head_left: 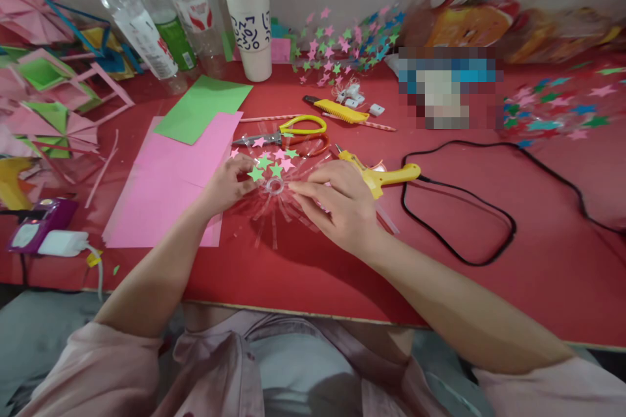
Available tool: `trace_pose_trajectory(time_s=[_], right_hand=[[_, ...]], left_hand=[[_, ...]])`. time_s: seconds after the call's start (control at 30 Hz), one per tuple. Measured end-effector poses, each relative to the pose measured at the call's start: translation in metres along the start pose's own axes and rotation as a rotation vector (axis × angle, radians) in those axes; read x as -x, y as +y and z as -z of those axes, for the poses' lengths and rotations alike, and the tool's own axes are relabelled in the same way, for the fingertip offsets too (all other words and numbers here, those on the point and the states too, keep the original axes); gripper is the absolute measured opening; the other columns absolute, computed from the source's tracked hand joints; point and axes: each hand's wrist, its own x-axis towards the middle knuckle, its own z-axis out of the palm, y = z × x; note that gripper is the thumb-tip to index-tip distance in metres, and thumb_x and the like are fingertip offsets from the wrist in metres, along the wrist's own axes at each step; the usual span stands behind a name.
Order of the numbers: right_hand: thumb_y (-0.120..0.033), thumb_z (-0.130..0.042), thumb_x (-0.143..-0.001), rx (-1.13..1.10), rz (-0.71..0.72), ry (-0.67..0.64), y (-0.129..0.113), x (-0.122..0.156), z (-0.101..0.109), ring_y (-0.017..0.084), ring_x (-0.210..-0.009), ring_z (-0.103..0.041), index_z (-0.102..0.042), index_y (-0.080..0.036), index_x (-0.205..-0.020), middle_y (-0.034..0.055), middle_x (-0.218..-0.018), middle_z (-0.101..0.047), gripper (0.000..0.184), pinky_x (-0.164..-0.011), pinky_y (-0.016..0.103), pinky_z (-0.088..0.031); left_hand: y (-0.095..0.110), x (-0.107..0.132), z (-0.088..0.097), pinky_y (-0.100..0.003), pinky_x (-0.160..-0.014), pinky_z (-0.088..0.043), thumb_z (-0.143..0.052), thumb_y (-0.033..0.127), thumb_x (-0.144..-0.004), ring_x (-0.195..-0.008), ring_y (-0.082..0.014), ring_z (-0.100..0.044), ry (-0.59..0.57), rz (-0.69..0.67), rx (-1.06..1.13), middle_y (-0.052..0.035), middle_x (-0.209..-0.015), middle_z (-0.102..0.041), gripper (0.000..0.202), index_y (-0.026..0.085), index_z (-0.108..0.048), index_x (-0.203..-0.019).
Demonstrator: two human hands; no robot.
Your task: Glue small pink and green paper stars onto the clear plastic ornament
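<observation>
At the far left, folded paper shapes (46,78) crowd the red surface (317,280). Clear bottles (141,45) lean behind, their contents indistinct. A green sheet (200,111) overlaps pink sheets (161,189), perhaps pushed aside for working room. The left hand (229,182) curls at the left edge of a fringed clear plastic piece (274,185), perhaps to steady it; whether it grips a strip, I cannot tell. The piece sits between the two hands, which are apart, its ring facing up and green and pink stars (265,163) clustered beyond the ring. Behind stands a lidded cup (250,26), its inside hidden. The right hand (342,202) brings thumb and fingertips close together beside the ring; anything pinched is too small to tell. Scissors (274,137) lie just beyond, probably for easy reach, with a yellow glue gun (391,174) at right, its black cord (454,142) looping away.
</observation>
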Motion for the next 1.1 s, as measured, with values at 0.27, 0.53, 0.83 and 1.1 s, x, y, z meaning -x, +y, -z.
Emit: trace_pose_trajectory(time_s=[0.27, 0.53, 0.83, 1.1], right_hand=[[-0.015, -0.061, -0.086, -0.007, 0.000, 0.007, -0.0016, -0.0008, 0.0026, 0.014, -0.075, -0.056, -0.063, -0.023, -0.092, 0.0003, -0.077, -0.063, 0.010, -0.070, 0.032, -0.045], [-0.015, -0.061, -0.084, 0.028, -0.006, 0.010, -0.0014, -0.0014, 0.0014, 0.016, -0.078, -0.058, -0.061, -0.023, -0.097, 0.0013, -0.082, -0.065, 0.015, -0.074, 0.034, -0.045], [-0.019, -0.064, -0.079, 0.005, 0.023, -0.062, 0.0018, -0.0021, 0.0049, 0.016, -0.076, -0.056, -0.053, -0.023, -0.087, -0.0015, -0.081, -0.065, 0.014, -0.086, 0.038, -0.042], [-0.026, -0.059, -0.085, 0.143, -0.009, -0.234, 0.0022, 0.0018, -0.0029, 0.017, -0.078, -0.046, -0.060, -0.021, -0.081, 0.0009, -0.077, -0.059, 0.006, -0.080, 0.038, -0.035]], left_hand=[[0.0009, 0.0011, -0.0008, -0.035, -0.085, -0.048, -0.061, 0.023, -0.076, -0.088, -0.0162, -0.056, -0.001, -0.048, -0.044, -0.0042, -0.096, -0.060, 0.007, 0.018, -0.057, -0.074], [0.0022, 0.0006, 0.0003, -0.037, -0.088, -0.048, -0.064, 0.031, -0.075, -0.089, -0.0180, -0.058, -0.023, -0.003, -0.040, -0.0044, -0.096, -0.061, 0.015, 0.018, -0.056, -0.073], [-0.0023, 0.0007, 0.0013, -0.035, -0.089, -0.048, -0.064, 0.029, -0.074, -0.090, -0.0171, -0.058, -0.011, 0.003, -0.019, -0.0056, -0.097, -0.061, 0.015, 0.018, -0.054, -0.074], [-0.0045, 0.0023, -0.0014, -0.038, -0.092, -0.047, -0.062, 0.034, -0.076, -0.090, -0.0171, -0.056, 0.002, -0.033, -0.021, -0.0052, -0.097, -0.058, 0.017, 0.018, -0.057, -0.077]])
